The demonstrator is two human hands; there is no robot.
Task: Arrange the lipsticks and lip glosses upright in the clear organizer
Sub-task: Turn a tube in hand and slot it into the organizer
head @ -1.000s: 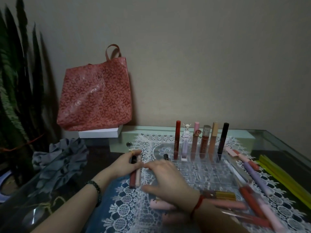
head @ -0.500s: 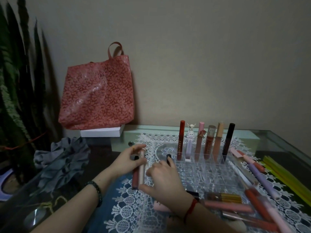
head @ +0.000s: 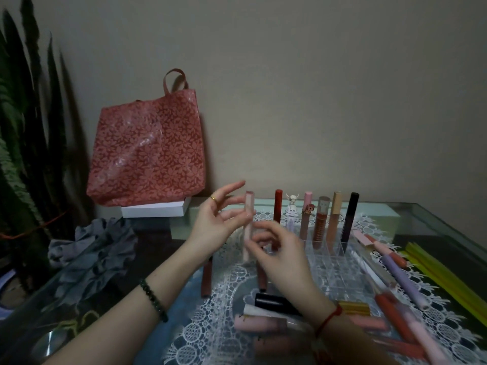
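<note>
My left hand (head: 216, 225) is raised above the table and pinches a pale pink lip gloss (head: 248, 206), holding it upright. My right hand (head: 282, 254) is just beside it, its curled fingertips on the tube's lower half, blurred by motion. The clear organizer (head: 340, 267) lies right of my hands. Its back row holds several upright tubes, from a red one (head: 277, 206) to a black one (head: 349, 214). Loose tubes lie flat around it: a brown one (head: 207, 277), a black one (head: 274, 302), a pink one (head: 259, 324), a lilac one (head: 403, 281) and a red one (head: 390, 309).
A white lace doily (head: 210, 325) covers the glass table. A red floral tote bag (head: 147, 154) leans on the wall atop a white box (head: 155, 209). Grey cloth (head: 92, 254) lies at the left, yellow strips (head: 445, 275) at the right, and a dark plant (head: 23, 140) at the far left.
My left hand has lifted the pale pink lip gloss off the table and stood it upright, leaving the brown tube lying there. My right hand has risen to meet it.
</note>
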